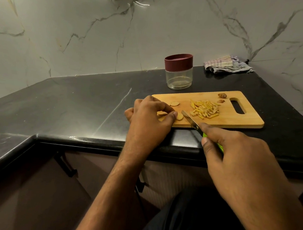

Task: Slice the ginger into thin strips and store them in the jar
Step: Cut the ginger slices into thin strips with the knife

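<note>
The left hand [150,114] pinches ginger rounds [179,116] at the cutting board's [237,119] near-left corner; the right hand [235,150] grips the knife [190,120], tip just beside them. Cutting strips is under way: cut strips [204,109] lie mid-board, the lidded jar [178,73] beyond. Next, likely steady slices through those rounds.

On the black counter [75,99] lies a wooden cutting board [237,119]. The left hand [150,118] pinches ginger slices [179,116] at its 9 o'clock end — the right hand [235,150] grips a green-handled knife [191,122], tip just beside them. Ginger strips [204,109] pile mid-board; a lidded jar [178,70] stands at 12 o'clock.
</note>
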